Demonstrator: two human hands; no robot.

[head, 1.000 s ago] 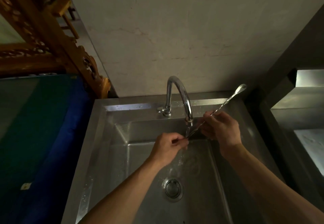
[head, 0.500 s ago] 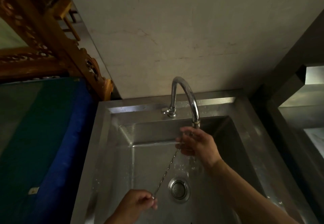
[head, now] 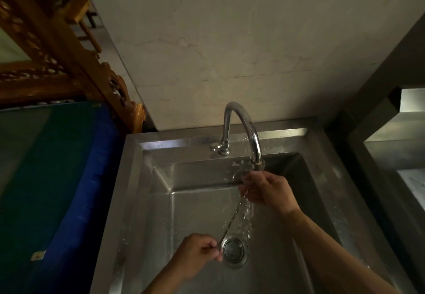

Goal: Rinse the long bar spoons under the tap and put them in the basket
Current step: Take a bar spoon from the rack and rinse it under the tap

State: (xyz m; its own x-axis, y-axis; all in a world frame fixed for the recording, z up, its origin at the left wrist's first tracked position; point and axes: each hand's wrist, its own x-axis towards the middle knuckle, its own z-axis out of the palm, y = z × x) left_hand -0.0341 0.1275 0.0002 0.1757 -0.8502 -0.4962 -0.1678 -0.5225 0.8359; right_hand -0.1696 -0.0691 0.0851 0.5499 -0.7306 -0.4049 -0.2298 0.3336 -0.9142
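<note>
Head view, looking down: one steel sink (head: pixel 147 201), one curved tap (head: pixel 247 121), one round drain (head: pixel 234 251), one long bar spoon (head: pixel 231 221) and two bare hands.

The spoon has a twisted stem and runs on a slant across the basin, its near end down by the left edge of the drain and its far end up under the tap's spout. Water runs from the spout and splashes over the far end of the spoon and down just to the right of the stem. Which end carries the bowl cannot be made out, as both ends are covered by fingers.

The left hand (head: pixel 199 253) is low and near, just left of the drain, with the back of the hand up and its fingers curled so that the fingertips pinch the near end of the stem. Its forearm comes in from the near edge.

The right hand (head: pixel 268 189) is farther and higher, directly below the spout in the stream, fingers curled round the spoon's far end. Its forearm stretches in from the near right corner.
</note>
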